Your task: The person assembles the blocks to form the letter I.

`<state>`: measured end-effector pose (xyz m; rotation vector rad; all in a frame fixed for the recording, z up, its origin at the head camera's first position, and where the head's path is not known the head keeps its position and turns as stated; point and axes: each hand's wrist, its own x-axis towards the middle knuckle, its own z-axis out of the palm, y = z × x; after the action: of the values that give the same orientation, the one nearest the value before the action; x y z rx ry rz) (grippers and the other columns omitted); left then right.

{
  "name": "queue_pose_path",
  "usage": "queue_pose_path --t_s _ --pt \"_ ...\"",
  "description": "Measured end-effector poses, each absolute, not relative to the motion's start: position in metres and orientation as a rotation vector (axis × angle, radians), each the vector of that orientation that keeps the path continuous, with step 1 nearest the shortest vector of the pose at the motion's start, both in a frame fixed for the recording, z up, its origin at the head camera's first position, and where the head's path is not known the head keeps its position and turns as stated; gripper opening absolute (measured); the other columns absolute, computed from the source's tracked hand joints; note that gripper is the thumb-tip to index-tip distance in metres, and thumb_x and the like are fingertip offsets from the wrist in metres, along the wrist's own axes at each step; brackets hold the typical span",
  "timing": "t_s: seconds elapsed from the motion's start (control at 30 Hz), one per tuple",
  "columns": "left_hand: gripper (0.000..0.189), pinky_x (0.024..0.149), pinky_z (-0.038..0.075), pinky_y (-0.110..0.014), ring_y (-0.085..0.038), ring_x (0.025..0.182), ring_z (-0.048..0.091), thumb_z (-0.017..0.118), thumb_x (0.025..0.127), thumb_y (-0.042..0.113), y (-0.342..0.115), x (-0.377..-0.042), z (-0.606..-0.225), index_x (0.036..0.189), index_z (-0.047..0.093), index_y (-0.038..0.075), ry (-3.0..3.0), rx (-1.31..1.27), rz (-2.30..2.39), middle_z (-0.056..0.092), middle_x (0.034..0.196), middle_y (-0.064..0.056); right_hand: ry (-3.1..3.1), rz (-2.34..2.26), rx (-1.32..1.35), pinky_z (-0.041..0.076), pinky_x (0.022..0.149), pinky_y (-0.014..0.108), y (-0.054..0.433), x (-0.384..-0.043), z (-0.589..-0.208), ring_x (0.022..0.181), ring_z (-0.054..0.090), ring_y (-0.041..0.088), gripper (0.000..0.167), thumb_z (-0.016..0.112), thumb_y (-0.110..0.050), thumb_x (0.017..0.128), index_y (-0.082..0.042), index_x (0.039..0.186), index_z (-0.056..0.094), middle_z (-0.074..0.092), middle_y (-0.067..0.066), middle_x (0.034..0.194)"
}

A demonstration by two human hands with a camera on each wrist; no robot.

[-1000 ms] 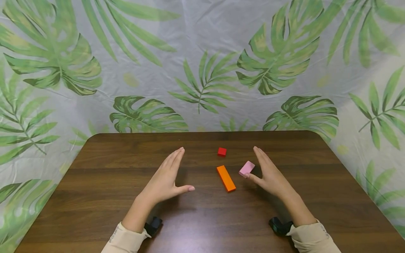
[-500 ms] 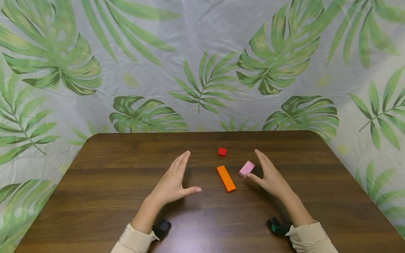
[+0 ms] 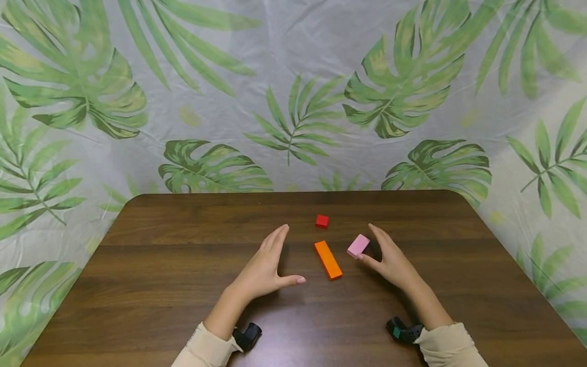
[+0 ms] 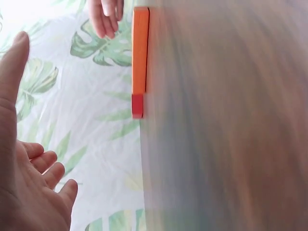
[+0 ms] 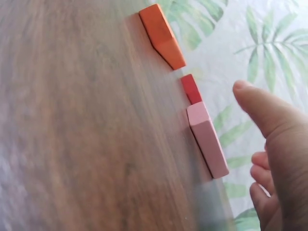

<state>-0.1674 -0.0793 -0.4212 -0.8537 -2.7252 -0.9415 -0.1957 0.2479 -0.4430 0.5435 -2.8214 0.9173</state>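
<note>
Three blocks lie on the dark wooden table (image 3: 151, 265): a long orange block (image 3: 327, 260), a pink block (image 3: 358, 245) to its right and a small red block (image 3: 322, 221) farther back. My left hand (image 3: 261, 270) hovers left of the orange block, fingers extended and thumb spread, holding nothing. On the other side my right hand (image 3: 390, 260) is nearest the pink block. Its thumb overlaps the block's near corner in the head view, but the right wrist view shows the thumb (image 5: 257, 103) apart from the pink block (image 5: 208, 139).
A pale cloth (image 3: 293, 92) printed with green leaves hangs behind the table's back edge. Each wrist wears a black device, a left one (image 3: 247, 336) and a right one (image 3: 403, 330). Light-coloured sleeves (image 3: 447, 341) cover the forearms.
My left hand has moved to the right and slightly nearer the body, towards the orange block. The right hand's fingertips have dropped a little. The blocks have stayed in place.
</note>
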Motion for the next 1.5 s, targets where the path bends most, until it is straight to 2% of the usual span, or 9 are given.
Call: queue_pose_path --t_s 0.6,0.77,1.5 --pt "0.109 0.103 0.023 -0.040 -0.021 0.133 0.015 0.055 0.068 0.070 -0.051 -0.173 -0.438 0.144 0.009 0.007 -2.798 -0.883 -1.005 0.015 0.147 -0.010 -2.845 0.934 0.532 0.028 0.096 0.054 0.249 -0.199 -0.456 0.119 0.036 0.038 0.076 0.065 -0.038 0.081 0.004 0.135 0.031 0.037 0.025 0.131" --pt "0.108 0.103 0.022 -0.041 -0.024 0.132 0.016 0.060 0.069 0.065 -0.043 -0.174 -0.444 0.143 0.012 0.004 -2.820 -0.886 -1.093 0.016 0.146 -0.012 -2.851 0.940 0.534 0.028 0.096 0.053 0.249 -0.199 -0.458 0.119 0.037 0.038 0.075 0.064 -0.039 0.081 0.005 0.134 0.032 0.038 0.024 0.130" --pt "0.107 0.101 0.025 -0.043 -0.030 0.129 0.023 0.065 0.067 0.061 -0.021 -0.180 -0.460 0.142 0.017 0.001 -2.873 -0.810 -1.173 0.021 0.144 -0.017 -2.869 0.929 0.537 0.028 0.096 0.054 0.247 -0.198 -0.457 0.119 0.036 0.039 0.075 0.062 -0.040 0.082 0.005 0.134 0.032 0.037 0.025 0.130"
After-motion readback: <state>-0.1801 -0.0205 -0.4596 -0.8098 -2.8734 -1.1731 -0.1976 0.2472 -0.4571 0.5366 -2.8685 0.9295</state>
